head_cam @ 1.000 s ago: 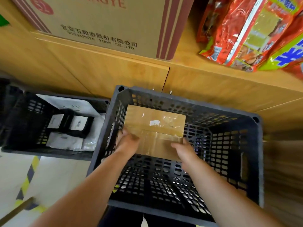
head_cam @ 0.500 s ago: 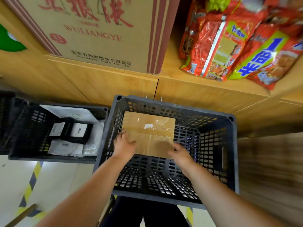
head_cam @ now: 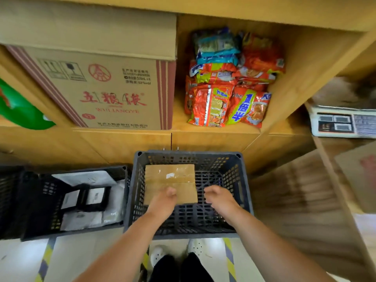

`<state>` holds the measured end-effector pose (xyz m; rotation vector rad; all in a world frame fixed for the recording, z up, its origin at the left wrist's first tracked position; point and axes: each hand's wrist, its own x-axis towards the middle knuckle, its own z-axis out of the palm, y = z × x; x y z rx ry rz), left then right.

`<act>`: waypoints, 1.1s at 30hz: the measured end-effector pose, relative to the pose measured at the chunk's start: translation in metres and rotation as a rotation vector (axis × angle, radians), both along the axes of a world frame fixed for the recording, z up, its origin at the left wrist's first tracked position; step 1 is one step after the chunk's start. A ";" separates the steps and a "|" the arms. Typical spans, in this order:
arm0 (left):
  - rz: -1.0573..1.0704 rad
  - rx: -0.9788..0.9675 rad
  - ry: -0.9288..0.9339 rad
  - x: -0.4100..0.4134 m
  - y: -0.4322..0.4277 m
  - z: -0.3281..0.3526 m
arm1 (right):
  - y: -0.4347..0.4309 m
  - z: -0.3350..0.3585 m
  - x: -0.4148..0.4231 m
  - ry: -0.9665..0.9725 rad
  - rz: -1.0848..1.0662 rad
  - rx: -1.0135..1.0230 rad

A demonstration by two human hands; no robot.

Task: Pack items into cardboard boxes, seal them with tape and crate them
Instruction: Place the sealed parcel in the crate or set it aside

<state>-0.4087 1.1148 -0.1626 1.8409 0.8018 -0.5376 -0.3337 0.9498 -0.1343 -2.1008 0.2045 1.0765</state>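
Head view is showing the left hand [head_cam: 163,202] and right hand [head_cam: 220,198] rising off the taped cardboard box [head_cam: 169,176] they were pressing half a second ago. It is lying at the far-left of the black crate [head_cam: 189,153], so crating it looks finished. Both hands' fingers are hanging loosely curled, gripping nothing. Counting: one box, two hands and two crates clearly showing, including the neighbouring crate [head_cam: 85,170].

Your sealed cardboard box [head_cam: 170,179] lay flat in the dark slotted crate [head_cam: 243,186], vs. its far-left corner. Clear tape ran across the top w/ a small white scrap.
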 end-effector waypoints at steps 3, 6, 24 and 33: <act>-0.114 0.007 0.009 -0.003 -0.024 0.019 | -0.011 0.022 -0.008 -0.049 -0.022 0.015; -0.113 -0.009 -0.001 -0.006 -0.047 0.030 | -0.027 0.036 -0.013 -0.092 -0.036 0.019; -0.306 0.007 -0.265 -0.047 -0.331 0.101 | -0.321 0.080 -0.084 -0.308 -0.226 0.161; -0.386 -0.016 -0.416 -0.049 -0.519 0.134 | -0.517 0.128 -0.118 -0.413 -0.446 0.169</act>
